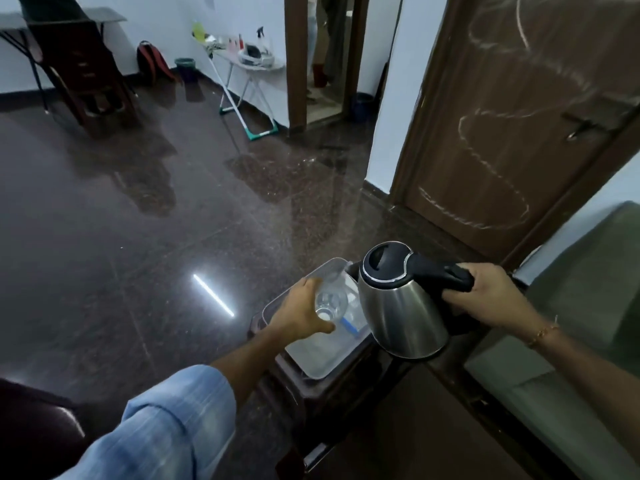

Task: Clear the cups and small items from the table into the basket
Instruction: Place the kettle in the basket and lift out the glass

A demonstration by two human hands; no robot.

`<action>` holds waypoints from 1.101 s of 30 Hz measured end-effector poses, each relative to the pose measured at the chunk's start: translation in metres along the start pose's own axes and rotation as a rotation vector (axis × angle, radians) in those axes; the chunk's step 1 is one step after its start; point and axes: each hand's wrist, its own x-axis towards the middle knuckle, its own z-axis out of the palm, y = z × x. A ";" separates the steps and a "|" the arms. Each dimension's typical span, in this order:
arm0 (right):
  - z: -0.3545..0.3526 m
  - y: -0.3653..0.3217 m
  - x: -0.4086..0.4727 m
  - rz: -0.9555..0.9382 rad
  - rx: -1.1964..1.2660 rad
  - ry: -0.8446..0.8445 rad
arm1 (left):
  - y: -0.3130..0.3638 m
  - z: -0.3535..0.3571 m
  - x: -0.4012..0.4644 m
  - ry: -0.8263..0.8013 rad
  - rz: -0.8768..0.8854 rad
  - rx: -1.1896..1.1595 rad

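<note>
Your left hand (299,311) is wrapped around a clear, thin-walled cup (330,301), fingers and thumb closed on its round body, and you hold it tipped so its open mouth faces you. The cup is over the near-left part of the basket (313,355), a translucent, pale plastic tub with rounded corners and smooth, slightly frosted walls. Inside it, just beyond the cup, lies a small blue-and-white item (349,325); it is too blurred to tell what it is. The tub sits on a dark brown stool (311,393) with a glossy moulded top.

Your right hand (485,294) is clenched on the matte black handle of an electric kettle (401,306). Its body is brushed stainless steel, a squat cone widening toward the base, capped by a black plastic lid with a bright metal rim. The kettle is held upright just to the right of the tub, its side close to the tub's right wall; you cannot tell whether its base rests on anything. A thin gold-coloured bracelet (543,334) circles your right wrist, and a rolled, pale blue denim-like sleeve (166,420) covers your left forearm.

The floor (138,220) is polished dark speckled stone, mirror-shiny, with a bright strip of light reflected in it. To your right stands a brown wood-grain door (519,116) marked with looping chalky scribbles, and at the far right edge a dull green cushioned seat (571,306).
</note>
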 end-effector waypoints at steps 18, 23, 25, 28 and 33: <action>-0.060 -0.101 -0.019 -0.120 -0.451 -0.163 | 0.053 -0.015 -0.034 -0.044 0.182 0.060; -0.063 -0.117 -0.015 -0.129 -0.526 -0.209 | 0.060 -0.016 -0.042 -0.048 0.192 0.064; -0.063 -0.124 -0.013 -0.130 -0.559 -0.234 | 0.064 -0.016 -0.045 -0.046 0.199 0.064; -0.062 -0.136 -0.011 -0.141 -0.631 -0.260 | 0.069 -0.018 -0.048 -0.045 0.208 0.067; -0.059 -0.156 -0.009 -0.145 -0.734 -0.311 | 0.072 -0.020 -0.050 -0.044 0.209 0.061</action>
